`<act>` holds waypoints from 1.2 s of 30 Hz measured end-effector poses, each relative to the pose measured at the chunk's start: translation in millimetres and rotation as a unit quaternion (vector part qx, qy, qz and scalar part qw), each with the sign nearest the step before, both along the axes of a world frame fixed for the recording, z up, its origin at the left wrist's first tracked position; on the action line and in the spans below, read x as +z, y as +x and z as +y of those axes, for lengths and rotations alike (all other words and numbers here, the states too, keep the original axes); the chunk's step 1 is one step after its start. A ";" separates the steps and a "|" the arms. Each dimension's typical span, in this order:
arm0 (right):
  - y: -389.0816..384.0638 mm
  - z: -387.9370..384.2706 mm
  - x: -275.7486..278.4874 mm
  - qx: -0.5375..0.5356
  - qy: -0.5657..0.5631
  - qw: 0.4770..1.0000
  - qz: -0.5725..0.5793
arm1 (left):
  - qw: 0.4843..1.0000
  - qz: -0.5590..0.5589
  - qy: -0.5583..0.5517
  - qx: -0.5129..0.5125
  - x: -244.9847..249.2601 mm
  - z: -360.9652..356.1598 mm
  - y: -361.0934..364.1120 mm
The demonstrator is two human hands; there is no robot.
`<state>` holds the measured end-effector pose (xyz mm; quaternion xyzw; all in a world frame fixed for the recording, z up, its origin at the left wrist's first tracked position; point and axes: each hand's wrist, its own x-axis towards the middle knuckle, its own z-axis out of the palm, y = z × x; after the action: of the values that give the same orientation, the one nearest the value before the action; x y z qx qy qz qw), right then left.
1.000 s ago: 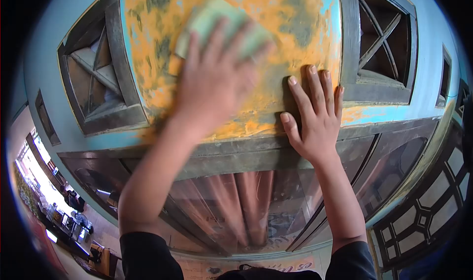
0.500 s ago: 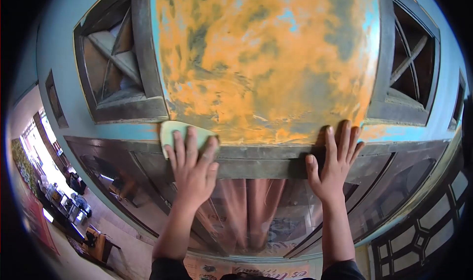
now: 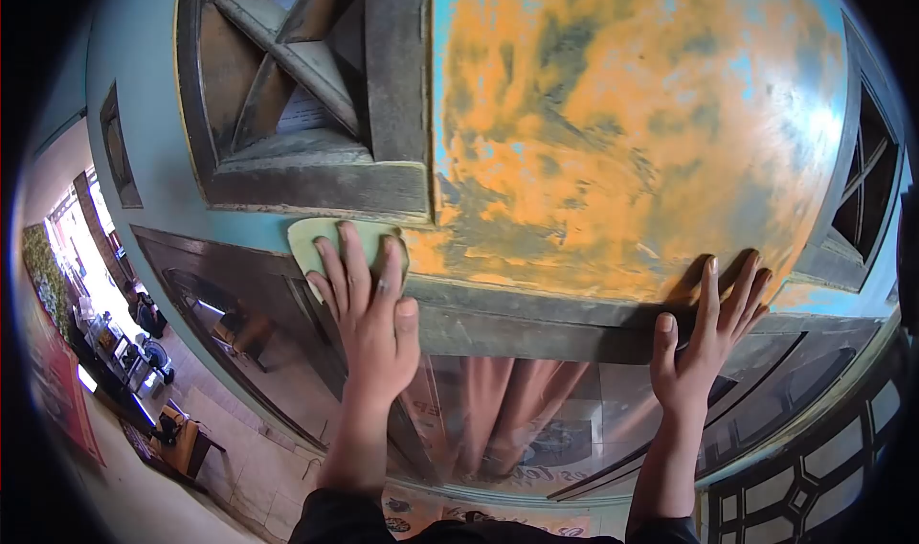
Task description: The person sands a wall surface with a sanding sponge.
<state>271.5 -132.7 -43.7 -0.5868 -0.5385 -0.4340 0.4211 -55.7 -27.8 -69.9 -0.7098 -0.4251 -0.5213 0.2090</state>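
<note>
My left hand [image 3: 371, 328] presses a pale green sheet of sandpaper [image 3: 304, 242] flat on the light-blue strip below the left vent frame. Its fingers lie spread over the sheet, hiding part of it. Right of the sheet is a large panel [image 3: 622, 142] with patchy orange, grey and turquoise paint. My right hand [image 3: 704, 338] rests near the panel's lower right edge, fingers apart and holding nothing; its fingertips touch the painted surface. Between my hands runs a dark wooden rail [image 3: 536, 328] under the panel.
A dark wooden vent frame with crossed slats [image 3: 397, 84] stands upper left, another [image 3: 862, 175] far right. Below the rail are glass panes with a pinkish curtain [image 3: 488, 400] behind. A room with a small wooden table [image 3: 196, 448] shows lower left; dark latticework [image 3: 799, 496] is lower right.
The view has swung left, so the painted panel sits further right. My left hand and the sandpaper have slid left along the strip, past the vent frame's corner. My right hand stays near the panel's edge.
</note>
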 end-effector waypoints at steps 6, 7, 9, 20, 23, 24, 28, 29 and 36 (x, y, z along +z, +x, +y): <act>-28.9 20.3 10.4 0.004 0.022 0.998 -0.052 | 0.999 0.005 0.005 -0.040 -12.9 3.6 -2.2; -31.9 23.0 11.6 0.003 0.023 0.998 -0.059 | 0.999 0.001 0.009 -0.036 -4.3 6.3 -5.9; -34.5 29.7 12.1 0.011 0.052 0.996 -0.067 | 0.999 -0.001 0.011 -0.032 1.9 8.2 -10.8; -28.1 40.1 3.1 0.017 0.118 0.990 -0.070 | 0.999 0.048 -0.010 -0.016 0.6 4.4 -15.3; -26.8 39.8 2.3 0.031 0.119 0.990 -0.069 | 0.998 0.055 0.004 -0.016 -14.0 4.9 -13.4; -26.7 39.4 2.4 0.032 0.118 0.990 -0.070 | 0.998 0.052 0.013 -0.021 -17.7 6.8 -12.2; -26.8 37.9 1.7 0.035 0.113 0.991 -0.065 | 0.997 0.075 0.006 -0.015 6.6 4.9 -16.8; -26.9 37.8 1.6 0.038 0.115 0.991 -0.065 | 0.997 0.079 0.003 -0.016 11.8 3.0 -17.8; -24.1 38.4 -0.1 0.050 0.117 0.990 -0.063 | 0.997 0.072 0.011 -0.015 -3.9 4.4 -13.0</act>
<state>247.5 -94.3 -43.8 -0.4775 -0.5379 -0.5086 0.4733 -68.7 -23.4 -73.7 -0.7495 -0.3921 -0.4770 0.2388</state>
